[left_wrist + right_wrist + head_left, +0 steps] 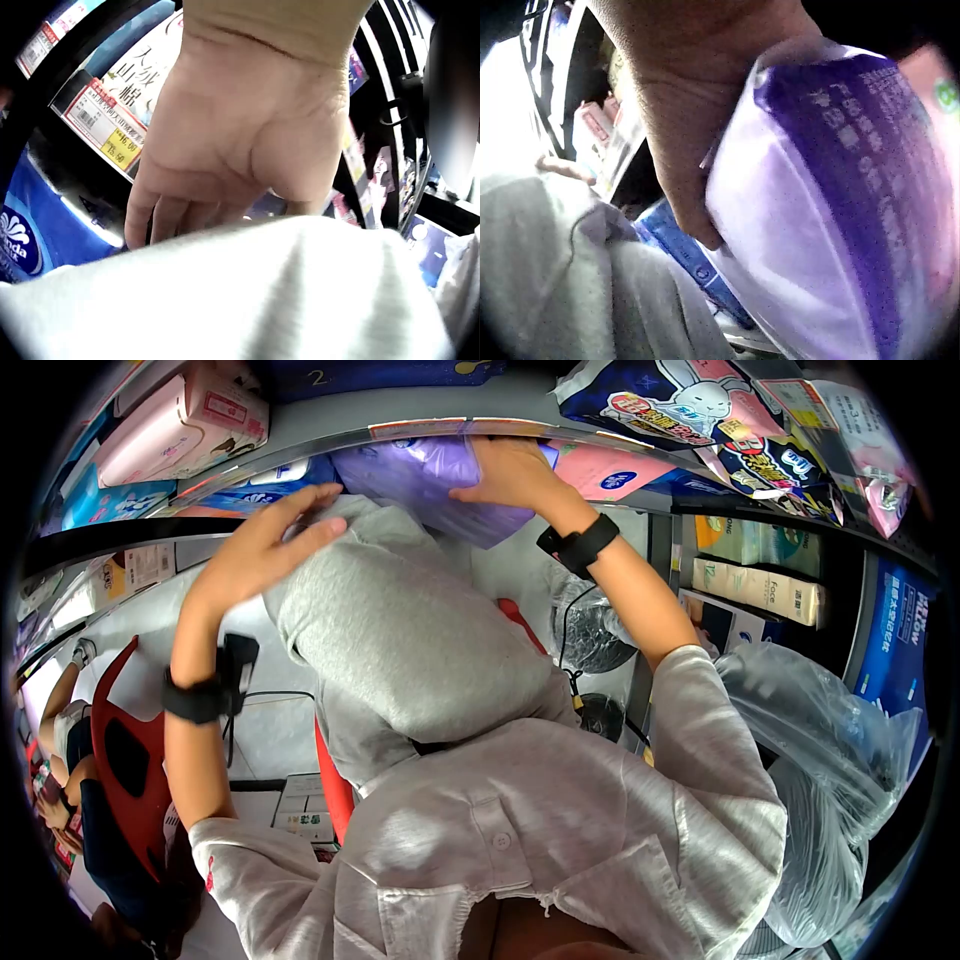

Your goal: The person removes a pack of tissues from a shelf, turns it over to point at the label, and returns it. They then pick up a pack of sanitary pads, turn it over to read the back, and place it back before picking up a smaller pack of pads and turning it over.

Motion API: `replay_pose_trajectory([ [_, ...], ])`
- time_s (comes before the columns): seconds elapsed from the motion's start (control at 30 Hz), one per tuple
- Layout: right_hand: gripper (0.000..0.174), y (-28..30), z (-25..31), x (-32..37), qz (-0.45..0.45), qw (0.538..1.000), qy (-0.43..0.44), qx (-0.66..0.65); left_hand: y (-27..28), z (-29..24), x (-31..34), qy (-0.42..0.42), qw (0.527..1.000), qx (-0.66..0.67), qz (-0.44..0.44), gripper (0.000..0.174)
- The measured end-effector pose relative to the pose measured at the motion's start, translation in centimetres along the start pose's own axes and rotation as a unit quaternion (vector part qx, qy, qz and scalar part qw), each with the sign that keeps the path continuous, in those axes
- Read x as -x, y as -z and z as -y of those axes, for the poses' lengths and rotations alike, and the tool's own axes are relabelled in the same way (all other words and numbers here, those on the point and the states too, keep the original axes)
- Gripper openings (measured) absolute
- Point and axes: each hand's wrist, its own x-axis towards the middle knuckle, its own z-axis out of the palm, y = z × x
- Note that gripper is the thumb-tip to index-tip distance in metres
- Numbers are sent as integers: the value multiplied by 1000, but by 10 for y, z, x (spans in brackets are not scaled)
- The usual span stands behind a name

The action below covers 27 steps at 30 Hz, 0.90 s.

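Observation:
My right hand (515, 472) grips a purple plastic-wrapped package (425, 478) at the front of the low shelf. In the right wrist view, the thumb lies along the pale side of that package (795, 202), and a darker purple band with printed text runs down it. The other fingers are hidden behind its top. My left hand (258, 552) hovers by the raised knee in grey trousers, fingers loosely extended and holding nothing. From the left wrist view, the palm of the left hand (240, 127) faces the camera, and its fingertips are partly covered by the grey cloth.
Blue packs (285, 482) and a pink pack (605, 470) flank the purple one. A shelf edge with price labels (420, 430) runs above. Clear plastic-wrapped goods (820, 760) stand at the right. A red chair (125, 760) and another person are at the left.

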Motion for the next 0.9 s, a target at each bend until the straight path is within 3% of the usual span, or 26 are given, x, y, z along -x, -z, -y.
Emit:
replay_pose_trajectory([
  [0.03,78,4,1,-7,122,987,-32,-96,-9,-12,15,-66,996,-56,-20,68],
  [0.07,70,7,3,-6,129,986,-41,-96,-16,-16,20,-76,992,-83,-49,67],
  [0.13,70,12,9,-4,125,988,-29,-87,-27,-18,30,-77,987,-116,-78,67],
  [0.2,71,13,7,7,123,989,-22,-73,-39,-19,34,-76,978,-104,-163,65],
  [0.27,73,8,6,16,-69,992,105,-14,-39,-17,37,-66,978,-107,-166,65],
  [0.33,75,11,8,15,-48,993,102,-43,-41,-18,35,-66,977,-87,-186,63],
  [0.57,72,6,0,9,35,993,55,-96,-31,-7,20,-78,977,-82,-178,58],
  [0.63,71,1,-10,8,39,994,46,-95,-23,11,6,-46,988,59,-138,56],
  [0.7,67,-8,-18,-2,138,986,-27,-91,-12,32,-11,-27,990,-3,-141,54],
  [0.8,65,15,-14,-15,180,966,-88,-160,4,60,-39,-17,988,-80,-130,54],
  [0.83,65,14,-14,-13,179,967,-92,-159,5,60,-46,-21,988,-80,-128,54],
  [0.9,63,6,-14,-8,81,986,-26,-145,6,61,-59,-10,980,-170,-107,54],
])
